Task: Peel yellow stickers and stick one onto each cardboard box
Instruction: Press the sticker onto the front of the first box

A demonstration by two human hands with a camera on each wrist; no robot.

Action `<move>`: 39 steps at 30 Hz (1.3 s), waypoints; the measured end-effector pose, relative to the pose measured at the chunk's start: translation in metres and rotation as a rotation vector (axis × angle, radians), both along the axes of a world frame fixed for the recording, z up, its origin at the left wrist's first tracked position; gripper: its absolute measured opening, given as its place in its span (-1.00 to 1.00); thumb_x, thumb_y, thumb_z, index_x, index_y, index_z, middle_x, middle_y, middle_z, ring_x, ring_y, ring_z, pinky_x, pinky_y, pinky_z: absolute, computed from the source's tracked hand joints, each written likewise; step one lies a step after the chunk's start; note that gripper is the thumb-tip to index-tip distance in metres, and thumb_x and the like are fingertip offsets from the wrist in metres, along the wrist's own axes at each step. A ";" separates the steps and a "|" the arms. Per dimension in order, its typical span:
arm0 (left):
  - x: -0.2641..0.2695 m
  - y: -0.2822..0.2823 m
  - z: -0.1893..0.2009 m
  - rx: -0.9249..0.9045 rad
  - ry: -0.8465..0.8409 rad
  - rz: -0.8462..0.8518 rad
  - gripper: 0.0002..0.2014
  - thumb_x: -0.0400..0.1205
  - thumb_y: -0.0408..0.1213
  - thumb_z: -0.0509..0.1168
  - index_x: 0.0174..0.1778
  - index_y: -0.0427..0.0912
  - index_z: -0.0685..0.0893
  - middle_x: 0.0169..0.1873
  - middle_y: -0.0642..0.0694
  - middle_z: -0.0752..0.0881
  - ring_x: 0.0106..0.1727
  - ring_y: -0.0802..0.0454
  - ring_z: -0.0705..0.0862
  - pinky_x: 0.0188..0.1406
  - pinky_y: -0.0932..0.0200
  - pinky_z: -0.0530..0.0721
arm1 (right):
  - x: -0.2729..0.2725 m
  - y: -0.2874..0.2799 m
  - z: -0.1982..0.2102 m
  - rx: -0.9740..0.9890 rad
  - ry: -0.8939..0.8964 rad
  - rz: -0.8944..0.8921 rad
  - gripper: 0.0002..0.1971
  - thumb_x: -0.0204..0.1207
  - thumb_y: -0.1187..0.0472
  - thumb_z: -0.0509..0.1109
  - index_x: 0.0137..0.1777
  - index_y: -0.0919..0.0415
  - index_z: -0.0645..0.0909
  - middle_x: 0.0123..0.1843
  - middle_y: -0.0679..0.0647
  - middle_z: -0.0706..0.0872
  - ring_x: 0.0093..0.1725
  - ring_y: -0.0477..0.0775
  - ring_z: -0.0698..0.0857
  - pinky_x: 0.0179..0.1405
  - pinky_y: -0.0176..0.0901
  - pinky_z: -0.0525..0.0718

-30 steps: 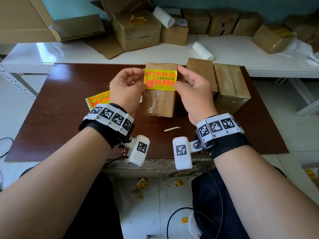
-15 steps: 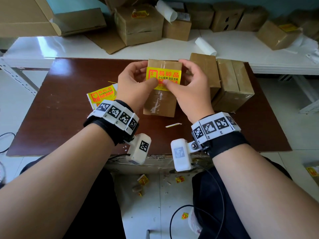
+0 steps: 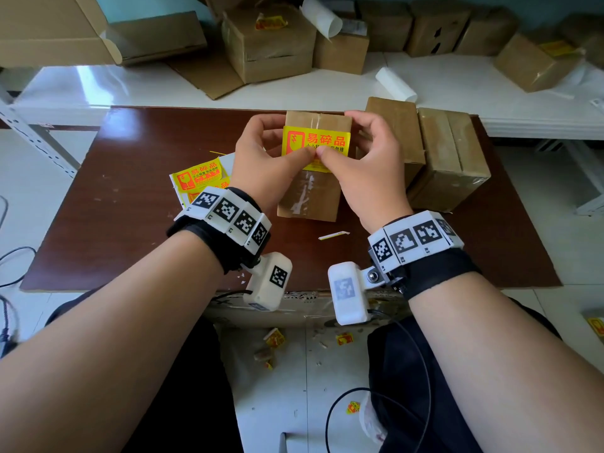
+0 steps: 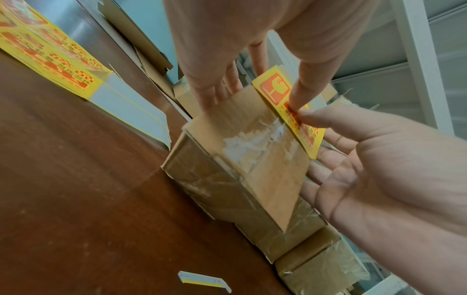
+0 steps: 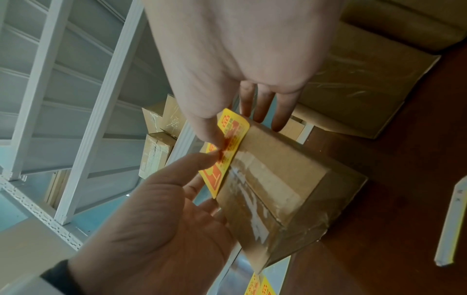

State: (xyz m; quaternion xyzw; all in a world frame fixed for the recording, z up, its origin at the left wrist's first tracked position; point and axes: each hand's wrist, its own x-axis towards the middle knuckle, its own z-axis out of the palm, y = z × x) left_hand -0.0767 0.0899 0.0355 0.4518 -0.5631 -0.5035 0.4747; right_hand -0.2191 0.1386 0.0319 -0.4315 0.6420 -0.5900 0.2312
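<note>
A taped cardboard box [image 3: 309,194] stands in the middle of the brown table [image 3: 130,207]. A yellow sticker [image 3: 315,140] with red print lies on its top, near the far end. My left hand [image 3: 268,148] and right hand [image 3: 362,148] flank the box, and both thumbs press the sticker's near edge at its middle. In the left wrist view my left thumb [image 4: 293,103] pushes the sticker [image 4: 275,87] down while the fingers lie along the box [image 4: 252,159]. The right wrist view shows the sticker [image 5: 235,129] with its right end still curled up off the box [image 5: 283,169].
Yellow sticker sheets [image 3: 199,178] lie left of the box. Two more taped boxes [image 3: 398,132] [image 3: 454,158] stand close on the right. A thin backing strip [image 3: 333,236] lies near the front. Behind, a white table carries several boxes [image 3: 268,40] and paper rolls [image 3: 395,84].
Both hands held the sticker by its ends above the box. It now lies on the box top, and the thumbs have slid inward to meet at its middle.
</note>
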 end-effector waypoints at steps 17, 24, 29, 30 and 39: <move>0.002 -0.004 -0.003 0.028 -0.005 0.000 -0.52 0.52 -0.43 0.63 0.35 -0.20 0.69 -0.02 0.02 0.83 -0.13 0.19 0.89 -0.18 0.29 0.80 | 0.000 0.000 0.001 0.012 -0.026 0.022 -0.41 0.48 0.30 0.71 0.49 0.08 0.65 0.26 -0.08 0.82 0.19 -0.26 0.82 0.17 -0.23 0.87; 0.002 -0.008 -0.007 0.055 -0.002 0.015 -0.52 0.49 -0.40 0.64 0.33 -0.18 0.72 0.09 -0.10 0.86 -0.02 0.02 0.92 -0.01 0.05 0.90 | -0.001 0.000 0.002 0.023 0.019 0.032 -0.41 0.48 0.27 0.73 0.48 0.08 0.63 0.26 -0.11 0.81 0.19 -0.28 0.82 0.14 -0.30 0.85; 0.001 -0.007 -0.006 0.015 -0.087 0.010 -0.54 0.53 -0.33 0.64 0.33 -0.11 0.72 0.01 0.10 0.81 -0.10 0.20 0.88 -0.18 0.30 0.82 | -0.002 -0.001 -0.001 0.043 0.048 0.018 -0.40 0.43 0.18 0.74 0.46 0.02 0.62 0.27 -0.07 0.81 0.22 -0.17 0.83 0.21 -0.05 0.90; 0.001 -0.007 -0.006 0.013 -0.095 0.007 -0.55 0.54 -0.32 0.63 0.34 -0.11 0.72 0.00 0.11 0.81 -0.11 0.23 0.88 -0.20 0.33 0.81 | -0.002 -0.001 -0.001 0.046 0.044 0.013 -0.39 0.42 0.17 0.74 0.45 0.02 0.62 0.27 -0.07 0.82 0.21 -0.16 0.84 0.20 -0.02 0.90; 0.005 -0.008 -0.006 -0.031 -0.134 -0.011 -0.54 0.53 -0.29 0.65 0.34 -0.12 0.72 0.03 0.09 0.81 -0.06 0.16 0.89 -0.14 0.25 0.84 | -0.002 0.000 0.000 0.044 0.052 0.003 -0.39 0.41 0.21 0.75 0.44 0.06 0.62 0.24 -0.07 0.82 0.18 -0.19 0.84 0.20 -0.05 0.90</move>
